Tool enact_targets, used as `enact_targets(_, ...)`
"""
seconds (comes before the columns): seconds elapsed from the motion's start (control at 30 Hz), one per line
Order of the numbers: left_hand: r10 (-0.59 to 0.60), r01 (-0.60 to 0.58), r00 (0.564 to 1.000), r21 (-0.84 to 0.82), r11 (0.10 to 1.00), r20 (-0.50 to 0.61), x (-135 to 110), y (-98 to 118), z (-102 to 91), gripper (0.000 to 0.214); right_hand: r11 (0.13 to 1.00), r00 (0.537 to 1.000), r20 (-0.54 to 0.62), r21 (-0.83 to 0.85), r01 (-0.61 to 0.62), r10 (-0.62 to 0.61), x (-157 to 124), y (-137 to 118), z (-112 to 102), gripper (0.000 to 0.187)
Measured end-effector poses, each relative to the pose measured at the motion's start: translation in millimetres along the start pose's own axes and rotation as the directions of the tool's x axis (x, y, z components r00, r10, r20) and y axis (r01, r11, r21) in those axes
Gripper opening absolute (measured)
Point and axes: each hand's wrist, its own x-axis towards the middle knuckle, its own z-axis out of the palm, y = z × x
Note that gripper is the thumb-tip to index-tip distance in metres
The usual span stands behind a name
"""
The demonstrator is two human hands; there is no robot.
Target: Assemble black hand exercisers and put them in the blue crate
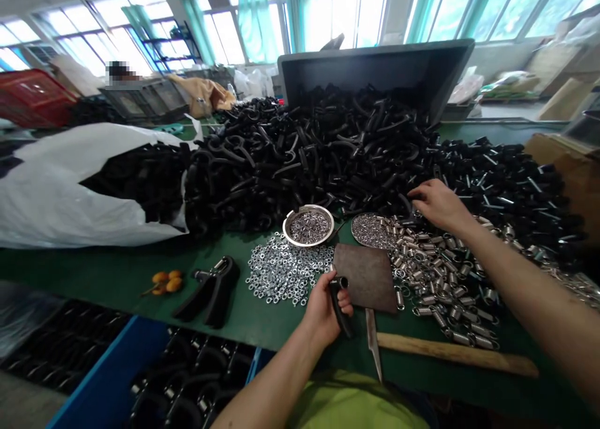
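My left hand (325, 307) is closed round a curved black plastic handle (340, 304), held just above the green table beside a dark metal plate (368, 276). My right hand (438, 205) reaches forward, fingers curled down onto the edge of a big heap of black handles (328, 154), next to a pile of metal coil springs (435, 272). What its fingers grip is hidden. An assembled black hand gripper (210, 288) lies on the table to the left.
Two shallow metal dishes (309, 226) (370, 229) hold small metal parts, with loose nuts (281, 272) spread in front. A wooden-handled tool (450, 351) lies near me. A white sack (51, 191) sits left, a blue crate (122, 379) below the table edge.
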Motion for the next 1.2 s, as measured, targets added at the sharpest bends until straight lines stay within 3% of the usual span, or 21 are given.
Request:
enact_targets(0.03,0.016,-0.016,1.0,-0.009,1.0,0.009,0.5,0.3,-0.1,0.027,0.998,0.999,-0.009,0.048,0.034,-0.034,-17.9,-12.9,-3.4,0.027)
enact_targets(0.07,0.035,-0.034,0.999,-0.016,0.999,0.014,0.7,0.3,0.2,0.027,0.972,0.995,-0.01,0.212,0.096,-0.096,-37.5,-27.5,-5.8,0.025)
enact_targets(0.17,0.083,-0.082,0.996,-0.029,0.996,0.021,-0.5,-1.5,3.6,0.026,0.806,0.964,-0.048,0.54,0.244,-0.26,-95.9,-73.1,-5.9,0.021)
enact_targets(0.3,0.11,-0.109,0.993,-0.029,0.994,0.037,-4.9,-7.7,10.0,0.026,0.752,0.919,-0.18,0.53,0.392,-0.352,-142.3,-113.4,8.2,0.021)
enact_targets(0.5,0.101,-0.101,0.995,0.007,0.995,0.007,-6.6,-15.4,10.1,0.024,0.734,0.841,-0.295,0.412,0.54,-0.453,-157.0,-128.8,37.0,0.023)
enact_targets(0.53,0.106,-0.106,0.994,0.006,0.994,0.005,-6.4,-16.1,10.0,0.023,0.748,0.839,-0.291,0.384,0.542,-0.459,-157.6,-130.1,40.8,0.022)
enact_targets(0.6,0.15,-0.149,0.989,0.023,0.989,-0.017,-6.4,-17.6,10.7,0.021,0.835,0.892,-0.23,0.319,0.448,-0.39,-157.3,-132.6,46.1,0.021)
enact_targets(0.7,0.294,-0.284,0.954,0.141,0.948,-0.056,-7.6,-20.1,12.9,0.021,0.959,0.984,-0.008,0.224,0.174,-0.176,-153.6,-135.2,48.1,0.039)
enact_targets(0.77,0.368,-0.35,0.928,0.218,0.911,-0.052,-8.2,-20.8,14.0,0.022,0.97,0.986,0.145,0.239,0.051,-0.088,-151.5,-135.6,47.1,0.045)
enact_targets(0.83,0.379,-0.358,0.923,0.22,0.907,-0.061,-7.9,-20.2,13.9,0.022,0.941,0.978,0.175,0.334,0.05,-0.114,-152.0,-135.5,46.9,0.035)
enact_targets(0.97,0.386,-0.364,0.918,0.187,0.912,-0.095,-6.4,-18.4,10.3,0.024,0.866,0.959,0.023,0.438,0.243,-0.281,-156.4,-135.7,50.7,0.025)
enact_targets(1.1,0.51,-0.481,0.858,0.259,0.838,-0.058,-7.0,-19.6,6.8,0.021,0.944,0.964,0.231,0.326,0.054,-0.134,-153.0,-135.4,49.8,0.031)
enact_targets(1.2,0.499,-0.471,0.864,0.24,0.849,-0.068,-7.1,-20.1,6.3,0.021,0.927,0.957,0.226,0.365,0.089,-0.181,-151.1,-135.5,46.9,0.026)
